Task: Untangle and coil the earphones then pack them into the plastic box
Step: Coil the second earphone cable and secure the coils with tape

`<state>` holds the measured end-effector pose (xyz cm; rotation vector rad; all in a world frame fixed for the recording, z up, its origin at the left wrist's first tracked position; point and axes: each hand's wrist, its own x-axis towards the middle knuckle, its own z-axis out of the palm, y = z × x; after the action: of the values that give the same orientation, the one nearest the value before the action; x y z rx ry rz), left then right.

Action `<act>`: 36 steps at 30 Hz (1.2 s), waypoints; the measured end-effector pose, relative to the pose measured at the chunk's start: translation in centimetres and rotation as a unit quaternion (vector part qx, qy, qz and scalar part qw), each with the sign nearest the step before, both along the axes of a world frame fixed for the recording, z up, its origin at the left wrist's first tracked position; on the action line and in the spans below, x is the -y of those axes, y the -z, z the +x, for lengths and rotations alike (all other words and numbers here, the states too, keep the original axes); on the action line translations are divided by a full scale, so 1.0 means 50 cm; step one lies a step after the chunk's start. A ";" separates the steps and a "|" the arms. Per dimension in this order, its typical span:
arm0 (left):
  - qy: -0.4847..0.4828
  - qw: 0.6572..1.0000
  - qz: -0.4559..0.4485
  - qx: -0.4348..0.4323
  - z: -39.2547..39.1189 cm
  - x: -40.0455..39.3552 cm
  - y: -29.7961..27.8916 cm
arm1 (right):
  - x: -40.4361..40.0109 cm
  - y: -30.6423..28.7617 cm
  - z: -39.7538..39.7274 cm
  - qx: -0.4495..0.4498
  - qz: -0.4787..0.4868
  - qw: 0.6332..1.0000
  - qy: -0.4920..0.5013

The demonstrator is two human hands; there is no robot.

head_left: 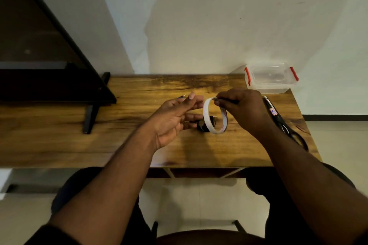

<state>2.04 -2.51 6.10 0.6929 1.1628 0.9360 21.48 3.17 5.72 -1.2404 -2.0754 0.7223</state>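
Now a white tape roll [214,116] was pinched at its top by the right hand [243,109] — the left hand [175,117] was held loose-fingered beside it. Dark earphones [201,124] lay bundled beneath on the wooden table [59,141]; the plastic box [270,77] sat far right.
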 end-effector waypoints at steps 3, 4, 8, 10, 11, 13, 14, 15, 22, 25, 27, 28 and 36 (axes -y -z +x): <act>0.015 0.999 0.031 -0.025 0.000 -0.015 -0.001 | -0.015 0.008 -0.001 0.045 0.021 0.998 -0.038; 0.024 0.998 0.038 -0.035 0.000 -0.021 -0.001 | -0.021 0.011 -0.003 0.057 0.026 0.997 -0.047; 0.043 0.996 0.045 -0.063 -0.004 -0.043 0.003 | -0.045 0.029 -0.008 0.057 0.017 0.996 -0.068; 0.040 0.996 0.043 -0.069 -0.006 -0.051 0.008 | -0.054 0.036 -0.011 0.052 0.009 0.996 -0.071; 0.035 0.996 0.043 -0.068 -0.007 -0.054 0.010 | -0.056 0.039 -0.012 0.047 0.004 0.996 -0.070; 0.018 0.997 0.045 -0.067 -0.006 -0.060 0.015 | -0.059 0.041 -0.014 0.041 -0.008 0.997 -0.067; 0.005 0.996 0.047 -0.071 -0.005 -0.063 0.018 | -0.060 0.041 -0.015 0.042 -0.013 0.997 -0.066; -0.010 0.996 0.048 -0.078 -0.005 -0.065 0.021 | -0.061 0.043 -0.016 0.045 -0.017 0.997 -0.064; -0.153 0.977 0.085 -0.120 0.007 -0.077 0.023 | -0.065 0.041 -0.023 0.020 -0.156 0.988 -0.010; -0.247 0.955 0.117 -0.112 -0.016 -0.085 0.011 | -0.073 0.036 -0.013 0.060 -0.201 0.978 0.013; -0.298 0.939 0.127 -0.111 -0.044 -0.091 0.000 | -0.083 0.033 0.004 0.033 -0.259 0.962 0.079; -0.312 0.935 0.128 -0.113 -0.055 -0.091 -0.003 | -0.089 0.034 0.013 -0.008 -0.299 0.947 0.122; -0.337 0.937 0.058 -0.072 -0.048 -0.089 0.018 | -0.109 0.062 0.036 -0.268 -0.517 0.765 0.277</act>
<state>-0.34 1.96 5.21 0.4562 1.5248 1.5579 23.25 8.62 2.62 -1.7700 -0.6640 1.7585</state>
